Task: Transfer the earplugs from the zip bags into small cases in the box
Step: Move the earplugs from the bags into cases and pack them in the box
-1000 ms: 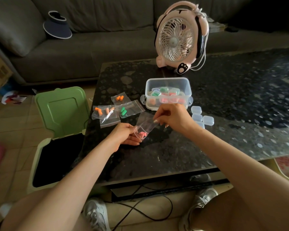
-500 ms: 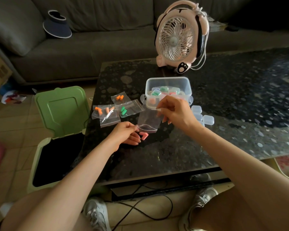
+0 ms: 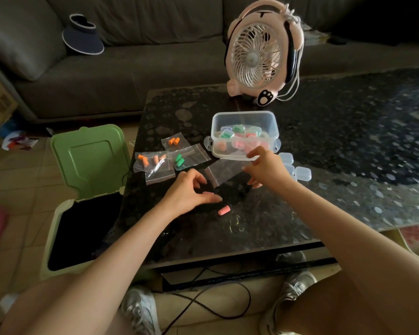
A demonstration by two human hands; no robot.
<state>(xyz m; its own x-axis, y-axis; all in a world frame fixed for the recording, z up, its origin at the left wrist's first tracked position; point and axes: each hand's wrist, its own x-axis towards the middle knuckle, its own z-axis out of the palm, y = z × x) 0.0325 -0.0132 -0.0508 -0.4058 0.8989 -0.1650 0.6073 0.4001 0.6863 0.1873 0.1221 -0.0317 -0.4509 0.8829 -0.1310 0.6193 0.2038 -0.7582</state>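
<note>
One pink earplug (image 3: 224, 210) lies loose on the dark glass table (image 3: 252, 233). My left hand (image 3: 191, 192) hovers just left of it, fingers apart, holding nothing. An empty zip bag (image 3: 224, 170) lies flat between my hands. My right hand (image 3: 266, 168) is spread open at the bag's right edge, in front of the clear box (image 3: 243, 115) of small cases filled with earplugs. Left of the box lie zip bags with orange earplugs (image 3: 173, 141), more orange ones (image 3: 153, 162) and green ones (image 3: 179, 160). Empty small cases (image 3: 302, 174) sit behind my right hand.
A pink desk fan (image 3: 259, 52) stands behind the box. An open bin with a green lid (image 3: 90, 160) sits against the table's left edge. A grey sofa (image 3: 131, 76) with a visor hat (image 3: 82, 36) is beyond. Cables (image 3: 215, 310) run by my feet.
The bag was tipped and the pink earplug dropped onto the table. Both hands have let go of the bag, which now lies flat, and my right hand has moved toward the box.
</note>
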